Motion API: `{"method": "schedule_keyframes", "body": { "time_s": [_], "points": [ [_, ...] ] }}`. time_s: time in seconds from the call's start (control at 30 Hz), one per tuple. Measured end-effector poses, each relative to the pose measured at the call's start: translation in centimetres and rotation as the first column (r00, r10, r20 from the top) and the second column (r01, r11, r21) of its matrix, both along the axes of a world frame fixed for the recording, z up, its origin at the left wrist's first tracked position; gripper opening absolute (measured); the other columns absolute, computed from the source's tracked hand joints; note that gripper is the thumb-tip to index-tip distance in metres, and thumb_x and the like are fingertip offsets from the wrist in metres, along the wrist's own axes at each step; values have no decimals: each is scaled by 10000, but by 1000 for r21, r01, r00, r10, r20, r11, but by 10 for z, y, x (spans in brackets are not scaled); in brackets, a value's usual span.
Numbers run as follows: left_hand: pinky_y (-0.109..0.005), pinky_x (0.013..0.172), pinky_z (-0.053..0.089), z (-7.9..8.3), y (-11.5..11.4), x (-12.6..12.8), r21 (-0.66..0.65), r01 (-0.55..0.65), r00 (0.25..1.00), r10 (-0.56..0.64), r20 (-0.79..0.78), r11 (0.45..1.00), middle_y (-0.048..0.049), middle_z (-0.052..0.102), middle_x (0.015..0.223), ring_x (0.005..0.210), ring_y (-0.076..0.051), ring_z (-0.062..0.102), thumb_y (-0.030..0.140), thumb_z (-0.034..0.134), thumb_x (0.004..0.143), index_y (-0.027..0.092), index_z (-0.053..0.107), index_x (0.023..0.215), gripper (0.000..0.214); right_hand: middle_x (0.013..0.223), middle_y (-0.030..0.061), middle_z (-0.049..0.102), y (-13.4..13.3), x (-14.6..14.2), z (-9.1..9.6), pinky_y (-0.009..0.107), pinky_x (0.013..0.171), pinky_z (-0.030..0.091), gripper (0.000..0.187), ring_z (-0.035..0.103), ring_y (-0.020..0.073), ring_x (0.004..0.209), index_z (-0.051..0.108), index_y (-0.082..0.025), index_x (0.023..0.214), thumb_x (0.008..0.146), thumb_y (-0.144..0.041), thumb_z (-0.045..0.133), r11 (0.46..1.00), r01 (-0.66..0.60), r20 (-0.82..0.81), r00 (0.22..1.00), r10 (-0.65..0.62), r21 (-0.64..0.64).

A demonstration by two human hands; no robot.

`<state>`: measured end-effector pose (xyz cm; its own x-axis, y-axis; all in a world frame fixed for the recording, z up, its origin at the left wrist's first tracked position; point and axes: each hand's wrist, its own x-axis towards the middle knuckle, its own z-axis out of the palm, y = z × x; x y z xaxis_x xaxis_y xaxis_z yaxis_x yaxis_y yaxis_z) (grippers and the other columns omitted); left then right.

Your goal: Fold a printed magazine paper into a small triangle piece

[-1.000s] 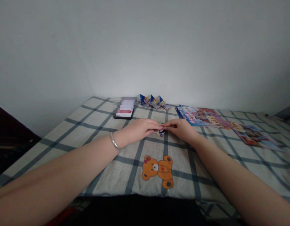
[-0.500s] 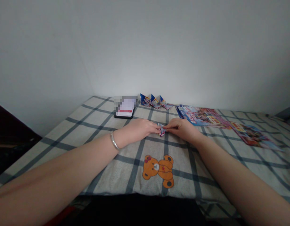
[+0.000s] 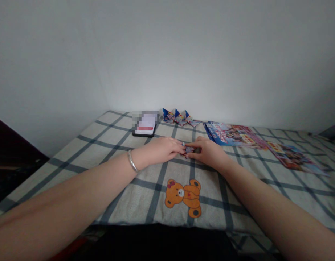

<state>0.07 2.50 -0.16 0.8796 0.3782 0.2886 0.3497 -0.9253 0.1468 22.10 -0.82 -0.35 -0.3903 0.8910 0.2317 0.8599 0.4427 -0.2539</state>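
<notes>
A small folded piece of printed paper [image 3: 189,149] lies between my hands, low over the checked cloth. My left hand [image 3: 167,149], with a silver bangle at the wrist, pinches its left side. My right hand [image 3: 208,151] has thumb and forefinger on its right side, one at the near edge and one at the far edge. The fingers cover part of the paper, so its full shape is hidden. Several folded paper pieces [image 3: 179,117], blue, yellow and pinkish, stand in a row behind, by the wall.
A phone [image 3: 144,125] with a lit screen lies back left. At the right are a stack of colourful printed sheets [image 3: 229,134] and another printed sheet [image 3: 295,157]. The checked cloth [image 3: 123,203] bears a printed bear [image 3: 183,197] near its front edge. A pale wall [image 3: 167,54] rises behind.
My right thumb and forefinger have spread from a pinch at the paper's right tip to its near and far edges. My left hand has barely moved.
</notes>
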Motion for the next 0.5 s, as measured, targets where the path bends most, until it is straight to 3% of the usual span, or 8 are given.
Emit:
{"method": "schedule_keyframes", "body": {
  "time_s": [0.2, 0.37, 0.5],
  "points": [
    [-341, 949, 465, -4, -5, 3, 7, -82, 995, 81, 64, 997, -57, 680, 1079, 1033, -178, 615, 171, 498, 902, 174, 650, 1078, 233, 916, 32, 628, -3, -2, 2, 256, 622, 413, 374, 599, 162, 754, 679, -338, 1145, 802, -482, 649, 1000, 5, 29, 1000, -5, 5],
    [-359, 989, 436, -9, -13, 7, 90, -218, 971, 207, 123, 972, -121, 567, 1228, 1136, -212, 535, 237, 500, 909, 127, 527, 1240, 350, 902, 48, 622, -3, -2, 1, 269, 657, 423, 457, 590, 185, 790, 638, -283, 1211, 796, -472, 654, 1000, 1, 49, 999, -3, 26],
    [-387, 1013, 408, -11, -12, 7, 116, -287, 957, 281, 68, 951, -145, 563, 1207, 1129, -236, 528, 308, 486, 923, 90, 564, 1180, 345, 911, 52, 623, -3, -2, 1, 271, 661, 422, 435, 587, 182, 787, 653, -258, 1176, 796, -469, 652, 1000, -7, 38, 999, 6, 30]
  ]
}}
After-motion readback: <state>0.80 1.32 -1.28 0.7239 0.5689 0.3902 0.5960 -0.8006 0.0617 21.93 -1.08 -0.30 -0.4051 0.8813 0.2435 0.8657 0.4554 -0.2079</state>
